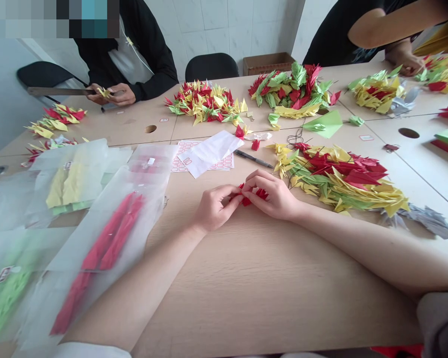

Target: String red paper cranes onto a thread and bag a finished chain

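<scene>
Small folded red paper pieces (259,195) are between my two hands at the middle of the table. My left hand (216,206) pinches at their left end, thumb and forefinger together. From the right, my right hand (272,196) wraps over them, its fingertips meeting those of the left. The fingers partly hide the red paper, so its exact shape does not show. Just beyond my right hand lies a pile of folded yellow, green and red paper (343,174). A black pen (254,159) rests behind my hands.
Clear plastic bags (145,228) with folded paper cover the left side. A white sheet (211,153) lies over label sheets (227,163). More folded-paper piles (207,102) stand farther back. Two people sit opposite; one person's hands (115,94) hold yellow paper.
</scene>
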`<state>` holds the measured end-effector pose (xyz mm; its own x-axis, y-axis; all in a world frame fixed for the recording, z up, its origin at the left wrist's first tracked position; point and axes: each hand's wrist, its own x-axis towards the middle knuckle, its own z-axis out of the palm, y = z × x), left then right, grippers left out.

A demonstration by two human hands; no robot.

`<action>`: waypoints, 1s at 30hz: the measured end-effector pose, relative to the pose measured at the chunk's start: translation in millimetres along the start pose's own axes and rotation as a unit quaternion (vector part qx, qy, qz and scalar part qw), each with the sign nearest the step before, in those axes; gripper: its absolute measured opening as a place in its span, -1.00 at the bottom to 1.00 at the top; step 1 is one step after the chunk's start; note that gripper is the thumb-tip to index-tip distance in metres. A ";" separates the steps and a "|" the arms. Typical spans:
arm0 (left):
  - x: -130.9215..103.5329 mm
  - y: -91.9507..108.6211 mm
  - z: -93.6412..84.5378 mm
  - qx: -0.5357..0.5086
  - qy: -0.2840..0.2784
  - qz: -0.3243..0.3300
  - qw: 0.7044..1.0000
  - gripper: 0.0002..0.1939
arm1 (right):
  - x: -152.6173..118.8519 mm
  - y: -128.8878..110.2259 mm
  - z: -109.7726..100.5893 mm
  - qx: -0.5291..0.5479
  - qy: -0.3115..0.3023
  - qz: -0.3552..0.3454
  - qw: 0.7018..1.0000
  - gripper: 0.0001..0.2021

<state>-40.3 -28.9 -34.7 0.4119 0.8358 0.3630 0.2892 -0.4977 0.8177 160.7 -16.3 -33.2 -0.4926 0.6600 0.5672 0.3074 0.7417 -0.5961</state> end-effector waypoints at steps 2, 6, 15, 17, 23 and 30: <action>-1.0 1.1 0.4 -0.037 -0.001 -0.016 0.999 -0.92 | 0.5 0.0 0.0 0.011 0.000 0.017 1.000 -0.96; -2.3 2.6 0.0 -0.034 0.001 -0.017 0.999 -0.93 | 1.2 -0.9 0.5 0.021 -0.003 0.045 0.999 -0.98; -3.0 3.8 -0.9 0.059 -0.001 0.009 0.998 -0.92 | 2.3 -5.6 -0.1 0.031 -0.002 0.093 0.995 -0.96; -2.8 4.6 -1.0 0.069 -0.004 0.015 0.997 -0.92 | 1.9 -5.7 0.1 0.031 -0.005 0.096 0.995 -0.96; -2.7 3.7 -1.1 0.053 0.010 -0.006 0.999 -0.89 | 2.5 -7.6 0.1 0.041 0.004 0.089 0.995 -0.94; -3.4 5.5 -1.6 0.046 0.002 -0.009 0.999 -0.87 | 2.3 -6.0 1.5 0.030 0.006 0.075 0.997 -0.96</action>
<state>-41.5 -34.1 -30.7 0.4026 0.8452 0.3515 0.3739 -0.5023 0.7797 156.4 -19.4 -29.1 -0.4350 0.7648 0.4753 0.3278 0.6262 -0.7075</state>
